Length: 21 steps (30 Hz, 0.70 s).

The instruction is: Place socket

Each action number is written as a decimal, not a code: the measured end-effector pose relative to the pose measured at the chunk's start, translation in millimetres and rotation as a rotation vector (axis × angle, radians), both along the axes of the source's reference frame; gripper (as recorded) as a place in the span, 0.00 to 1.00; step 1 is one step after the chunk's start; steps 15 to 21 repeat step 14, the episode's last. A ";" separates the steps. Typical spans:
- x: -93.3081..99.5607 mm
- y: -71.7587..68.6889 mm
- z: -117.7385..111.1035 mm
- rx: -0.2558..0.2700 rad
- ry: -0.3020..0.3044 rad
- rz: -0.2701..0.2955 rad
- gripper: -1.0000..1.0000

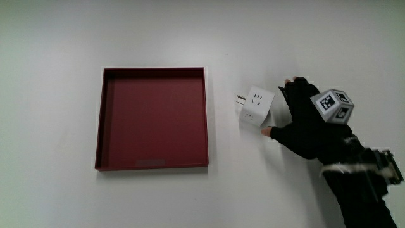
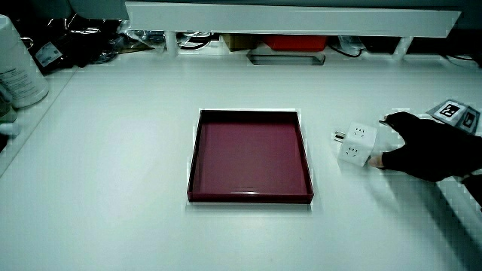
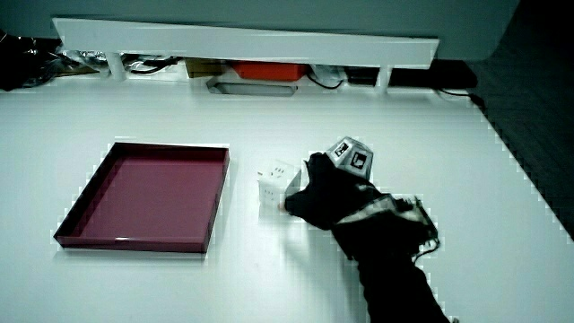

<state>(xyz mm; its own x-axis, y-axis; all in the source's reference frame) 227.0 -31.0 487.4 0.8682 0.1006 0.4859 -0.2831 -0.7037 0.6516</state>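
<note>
A white cube-shaped socket with a plug on one face stands on the white table, between the dark red square tray and the hand. The tray holds nothing. The black-gloved hand rests on the table right beside the socket, its thumb and forefinger spread to either side of the cube's nearest face, with a gap between palm and cube. Both side views show the same: socket, tray, hand low beside the cube.
A low white partition runs along the table's edge farthest from the person, with a red box and cables under it. A white container stands at the table's edge in a side view.
</note>
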 end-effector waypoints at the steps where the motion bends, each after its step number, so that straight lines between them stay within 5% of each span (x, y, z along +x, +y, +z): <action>1: -0.2 3.3 -5.4 0.020 0.033 -0.024 0.07; 3: -8.9 11.3 -32.2 -0.008 0.099 -0.020 0.02; 4: 2.4 15.7 -12.7 0.069 0.131 -0.038 0.00; 5: -7.7 19.9 -33.8 0.054 0.083 -0.074 0.00; 7: -22.7 28.7 -69.0 0.035 0.152 -0.098 0.00; 9: -26.6 39.1 -76.9 0.053 0.115 -0.123 0.00; 10: -23.6 45.1 -73.0 0.152 0.086 -0.143 0.00; 11: -23.9 49.4 -76.1 0.168 0.089 -0.155 0.00; 14: -25.4 61.8 -89.5 0.167 0.043 -0.188 0.00; 21: -25.4 61.8 -89.5 0.167 0.043 -0.188 0.00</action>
